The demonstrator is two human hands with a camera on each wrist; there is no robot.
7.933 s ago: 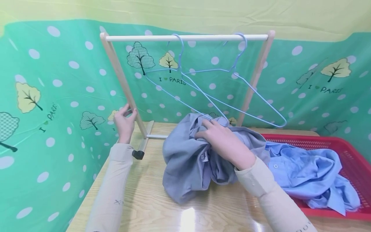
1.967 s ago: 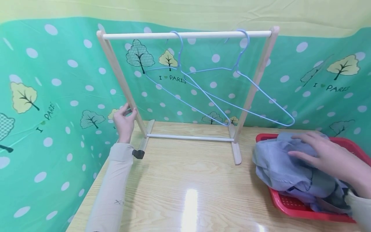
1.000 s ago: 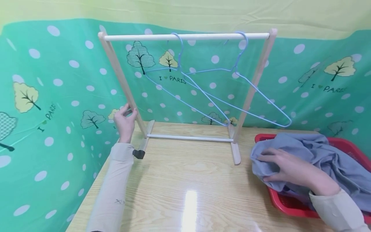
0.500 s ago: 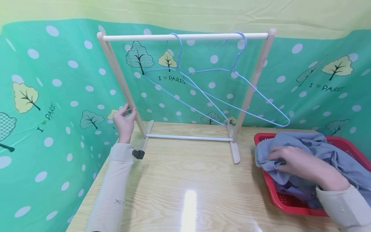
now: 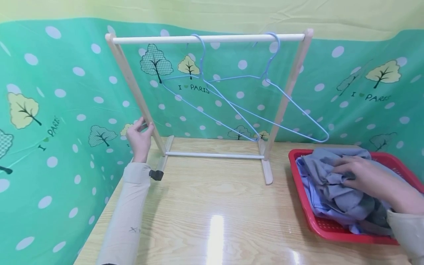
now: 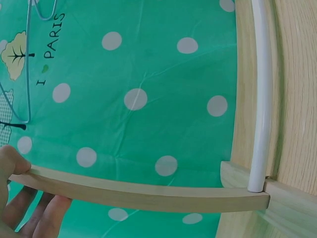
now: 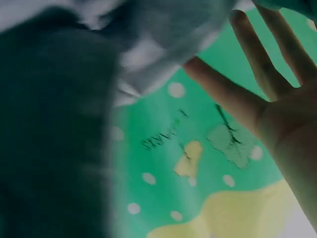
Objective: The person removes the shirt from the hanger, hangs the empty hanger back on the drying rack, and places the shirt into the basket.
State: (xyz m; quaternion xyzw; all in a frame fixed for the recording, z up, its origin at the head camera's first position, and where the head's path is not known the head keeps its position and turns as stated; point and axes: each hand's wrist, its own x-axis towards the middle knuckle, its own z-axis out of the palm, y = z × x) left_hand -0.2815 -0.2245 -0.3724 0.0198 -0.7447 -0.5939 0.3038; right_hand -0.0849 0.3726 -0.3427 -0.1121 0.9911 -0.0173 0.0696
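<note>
My left hand pinches the left wooden post of a small clothes rack, thumb on one side and fingers on the other. At the right, a crumpled grey garment lies bunched in a red plastic basket, on top of bluish cloth. Over it is my right hand, fingertips at the cloth. From the right wrist, that hand's fingers look spread and fairly straight beside the grey cloth. Two blue wire hangers hang bare from the rack's bar.
The left hanger and right hanger overlap in view. A lower white crossbar joins the rack's feet. Wood-grain tabletop lies in front. Green dotted cloth lines the back and left.
Several seconds ago my right hand held the grey garment before the rack; now it lies in the basket. Over the last second its near-left edge was bunched inward and the hand shifted right.
</note>
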